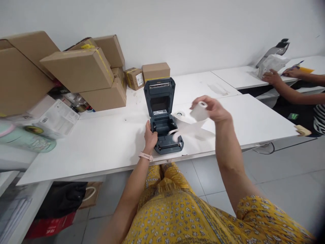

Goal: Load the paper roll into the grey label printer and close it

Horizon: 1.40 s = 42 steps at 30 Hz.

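A dark label printer (167, 139) stands on the white table with its lid (159, 95) raised and its inner bay exposed. My left hand (150, 136) is closed on the printer's left side. Right of the printer and above the table, my right hand (210, 107) grips a white paper roll (199, 112) with a hollow core. A loose strip of white paper (194, 128) trails below the roll toward the printer, its near end curled and blurred. A small white roll (179, 114) lies beside the printer, partly covered by the paper.
Cardboard boxes (78, 69) are stacked at the back left, with smaller ones behind the printer. A green bottle (33, 137) lies at the far left. At the right, another person's hands (273, 77) touch a plastic-wrapped packet and hold a pen.
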Tool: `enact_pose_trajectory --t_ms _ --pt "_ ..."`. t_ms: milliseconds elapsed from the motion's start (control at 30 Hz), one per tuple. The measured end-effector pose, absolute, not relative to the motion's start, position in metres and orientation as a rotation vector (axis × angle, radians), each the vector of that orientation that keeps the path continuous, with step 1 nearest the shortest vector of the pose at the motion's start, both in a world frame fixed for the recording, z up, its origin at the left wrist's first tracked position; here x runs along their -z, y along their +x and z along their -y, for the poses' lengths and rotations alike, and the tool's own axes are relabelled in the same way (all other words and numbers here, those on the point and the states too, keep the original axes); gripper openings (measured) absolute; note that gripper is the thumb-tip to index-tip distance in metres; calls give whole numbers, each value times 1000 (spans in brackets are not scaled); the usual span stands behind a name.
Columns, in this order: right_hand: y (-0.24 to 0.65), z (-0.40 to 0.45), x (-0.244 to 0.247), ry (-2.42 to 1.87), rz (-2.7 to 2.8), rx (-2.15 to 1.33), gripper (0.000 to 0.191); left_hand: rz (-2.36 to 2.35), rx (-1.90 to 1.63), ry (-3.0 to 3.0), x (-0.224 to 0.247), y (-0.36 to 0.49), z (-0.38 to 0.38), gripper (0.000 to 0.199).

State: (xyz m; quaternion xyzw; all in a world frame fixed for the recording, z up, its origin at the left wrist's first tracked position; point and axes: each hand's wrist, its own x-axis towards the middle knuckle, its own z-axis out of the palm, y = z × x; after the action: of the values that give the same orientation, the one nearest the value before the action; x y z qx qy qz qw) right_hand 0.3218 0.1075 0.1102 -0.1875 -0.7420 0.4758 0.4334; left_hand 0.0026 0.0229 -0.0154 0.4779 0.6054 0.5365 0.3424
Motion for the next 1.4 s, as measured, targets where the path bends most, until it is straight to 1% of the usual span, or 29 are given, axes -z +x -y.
enact_pose_trajectory --t_ms 67,167,300,433,567,667,733,867,900,967,1133,1300,1400 --pt "367 -113 -102 -565 1647 -1186 54 -1606 -1358 1185 14 4 -23 94" --pt "417 -123 -78 -724 1606 -1247 47 -1618 -1344 1153 10 5 -22 95" --pt "437 -134 -37 -958 1693 -1304 36 -1631 -1350 1156 8 5 -23 93" --pt "403 -138 0 -1067 1744 -1337 34 -1634 -1366 1159 8 5 -22 91" --pt "344 -134 25 -1102 1686 -1380 45 -1638 -1368 1161 9 4 -22 92" --pt "317 -130 34 -1098 1644 -1376 53 -1646 -1357 1168 9 4 -22 92" --pt "314 -127 35 -1095 1650 -1385 60 -1649 -1347 1177 9 4 -22 92" --pt "326 -129 21 -1093 1724 -1428 88 -1664 -1338 1188 8 4 -22 91" --pt "327 -131 16 -1104 1746 -1430 92 -1671 -1332 1187 7 4 -22 91" --pt "325 -137 4 -1137 1787 -1410 96 -1682 -1319 1184 6 4 -21 91" --pt "295 -158 -12 -1201 1880 -1342 93 -1676 -1317 1178 3 5 -21 92" --pt "273 -164 -12 -1211 1811 -1257 73 -1670 -1336 1174 5 6 -21 92" --pt "278 -160 -20 -1180 1716 -1165 71 -1656 -1342 1180 7 6 -21 92"
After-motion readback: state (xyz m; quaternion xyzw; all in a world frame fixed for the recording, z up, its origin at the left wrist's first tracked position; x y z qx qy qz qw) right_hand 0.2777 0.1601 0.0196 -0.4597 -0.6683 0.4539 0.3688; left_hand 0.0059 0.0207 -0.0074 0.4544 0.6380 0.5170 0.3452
